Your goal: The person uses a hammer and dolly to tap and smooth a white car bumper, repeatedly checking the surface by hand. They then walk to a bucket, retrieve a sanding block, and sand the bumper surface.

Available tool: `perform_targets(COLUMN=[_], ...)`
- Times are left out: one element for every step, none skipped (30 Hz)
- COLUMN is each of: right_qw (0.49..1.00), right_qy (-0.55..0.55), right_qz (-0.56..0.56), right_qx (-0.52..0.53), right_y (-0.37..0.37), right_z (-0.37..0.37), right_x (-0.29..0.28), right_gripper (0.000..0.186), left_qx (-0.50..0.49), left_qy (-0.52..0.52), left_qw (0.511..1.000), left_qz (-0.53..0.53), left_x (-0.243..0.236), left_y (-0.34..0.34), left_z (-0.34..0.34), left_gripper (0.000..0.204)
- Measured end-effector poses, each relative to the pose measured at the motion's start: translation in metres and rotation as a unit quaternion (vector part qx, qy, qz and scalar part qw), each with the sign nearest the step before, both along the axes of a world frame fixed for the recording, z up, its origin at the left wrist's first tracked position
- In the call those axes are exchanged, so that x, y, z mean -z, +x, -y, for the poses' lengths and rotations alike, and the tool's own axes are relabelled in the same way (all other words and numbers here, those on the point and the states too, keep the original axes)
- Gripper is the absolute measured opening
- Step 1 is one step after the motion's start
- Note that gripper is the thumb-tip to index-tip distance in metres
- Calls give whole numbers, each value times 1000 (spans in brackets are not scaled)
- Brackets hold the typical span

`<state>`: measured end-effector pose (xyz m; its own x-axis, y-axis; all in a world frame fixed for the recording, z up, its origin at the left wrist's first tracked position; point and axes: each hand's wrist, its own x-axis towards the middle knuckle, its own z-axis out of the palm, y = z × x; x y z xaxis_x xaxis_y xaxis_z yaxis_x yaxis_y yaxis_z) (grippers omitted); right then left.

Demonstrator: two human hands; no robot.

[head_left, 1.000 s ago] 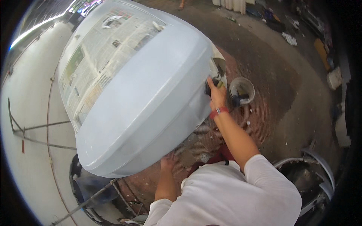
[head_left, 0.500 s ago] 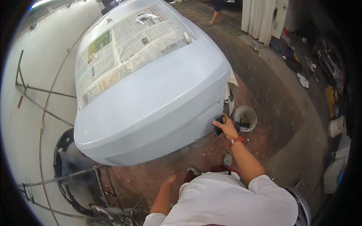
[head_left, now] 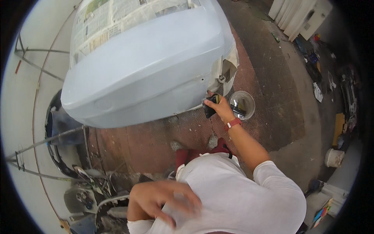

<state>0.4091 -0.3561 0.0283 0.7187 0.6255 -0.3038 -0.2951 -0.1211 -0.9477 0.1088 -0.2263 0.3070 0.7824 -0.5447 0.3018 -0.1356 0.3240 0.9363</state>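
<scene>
Right up against the lower corner of the pale blue car body (head_left: 148,66), my right hand (head_left: 222,109) is closed around a small dark pad with a yellow bit on it (head_left: 210,106), looks like a sanding block or sponge, can't say for sure. The pad is pressed to the edge of the car body, just below the open hole with torn masking paper (head_left: 230,64) at that corner. Red band (head_left: 232,124) on that wrist, sleeve of my white shirt (head_left: 241,195) pushed up.

Just beside the right hand, on the side away from the car body, a clear round tub (head_left: 242,104) sits on the reddish floor (head_left: 156,136) with something dark in it.

My left hand (head_left: 163,199) is well away from the car body, down low against the shirt, fingers spread and blurry, holding nothing as far as I can see.

Newspaper (head_left: 117,19) covers the top of the car body. Off its far left side there's a metal stand (head_left: 35,54), and below it a pile of dark car parts (head_left: 70,156).
</scene>
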Motion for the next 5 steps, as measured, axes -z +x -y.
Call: perform_targets(right_qw=[1000,1000,1000,999,998], right_qy=[10,22,15,0,-15], right_qz=[5,13,-21,-37,-52], right_qx=[8,15,-12,-24,-35], right_y=[1,4,9,13,17], right_z=[5,10,19,25,31], right_x=[-3,-4,-2,-8,-14], right_gripper=[64,63,70,73,76], left_qx=[30,59,88,81,75], left_qy=[-14,-27,-40,-55,-71], left_qw=[999,997,994,993,992], left_qz=[15,33,52,60,69], left_x=[-8,-14,-15,-14,-10], left_y=[13,24,29,32,33], left_z=[13,26,35,37,40], left_gripper=[37,37,37,30,26])
